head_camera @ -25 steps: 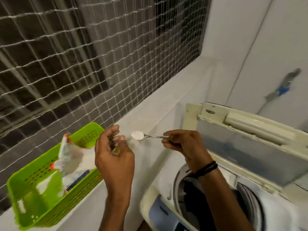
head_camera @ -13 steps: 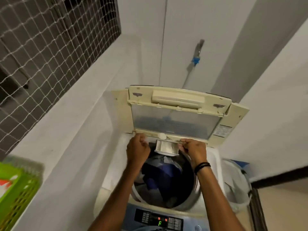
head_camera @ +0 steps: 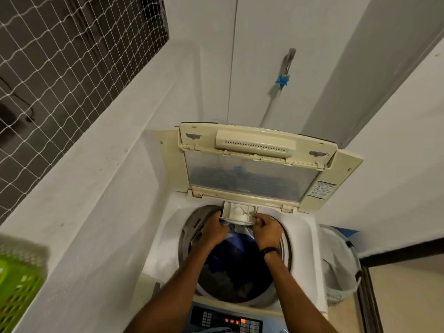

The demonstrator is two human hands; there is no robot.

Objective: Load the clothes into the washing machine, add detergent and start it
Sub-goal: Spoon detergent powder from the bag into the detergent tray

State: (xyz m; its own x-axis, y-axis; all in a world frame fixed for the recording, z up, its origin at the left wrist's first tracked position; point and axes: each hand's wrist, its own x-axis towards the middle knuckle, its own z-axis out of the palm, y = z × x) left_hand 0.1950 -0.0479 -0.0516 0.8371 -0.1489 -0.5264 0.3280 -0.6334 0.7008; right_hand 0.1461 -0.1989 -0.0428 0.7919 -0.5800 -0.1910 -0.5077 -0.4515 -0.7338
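Nearest you, the control panel (head_camera: 230, 320) display was lit; the cycle was judged not yet started. Clothes (head_camera: 240, 267) lay in the drum (head_camera: 189, 236), so loading appeared done. At the drum's far rim, the detergent drawer (head_camera: 228, 212) stood pulled out with white powder inside. Your left hand (head_camera: 213, 228) gripped its left front corner, fingers curled. Your right hand (head_camera: 266, 229) curled at the right corner; a spoon could not be confirmed. Beyond, the lid (head_camera: 252, 179) stood open. Remaining: close drawer and lid, press start. Half a second earlier, no powder heap showed in the drawer.
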